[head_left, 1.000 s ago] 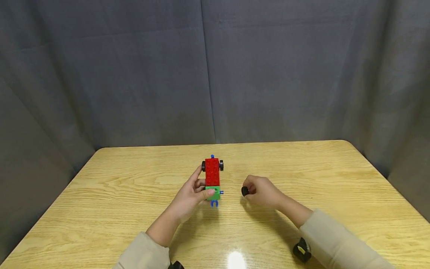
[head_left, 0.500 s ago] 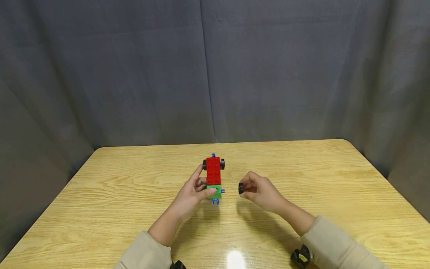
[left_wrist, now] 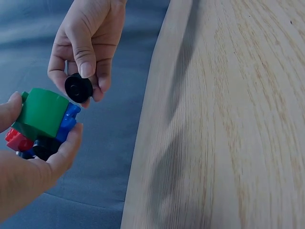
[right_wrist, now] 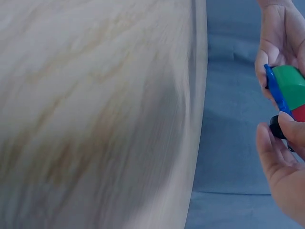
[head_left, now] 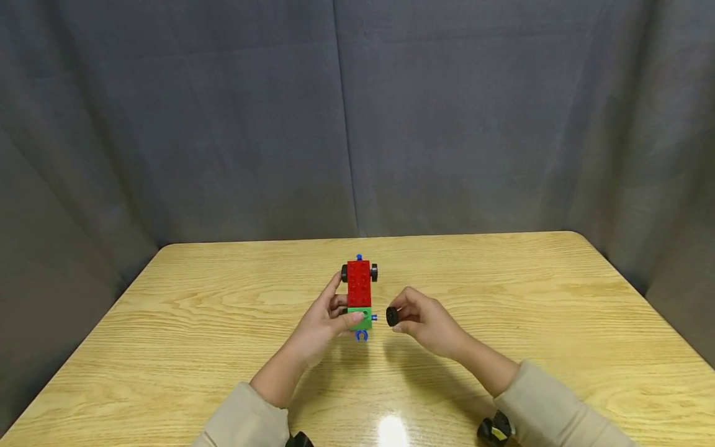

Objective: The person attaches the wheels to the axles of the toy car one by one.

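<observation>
My left hand point(head_left: 318, 329) grips a toy block car, its thumb over the green block point(head_left: 365, 323) at the near end. The red studded brick point(head_left: 359, 284) points away, with a black wheel point(head_left: 374, 272) at its far right side. From the green block's right side a bare blue axle stub point(head_left: 375, 317) sticks out, and a blue open hook point(head_left: 362, 336) faces me. My right hand point(head_left: 432, 324) pinches a loose black wheel point(head_left: 392, 316) just right of that stub, a small gap between them. In the left wrist view the wheel point(left_wrist: 78, 89) shows its hubbed face.
Both hands are above a light wooden table point(head_left: 223, 292). A grey-blue curtain point(head_left: 251, 124) hangs behind its far edge. Black wrist devices show under both sleeves, the right one point(head_left: 494, 429) near the table's front.
My right hand has moved left with the wheel, closing on the car's axle stub, and the wheel has turned. My left hand and the car have shifted slightly right.
</observation>
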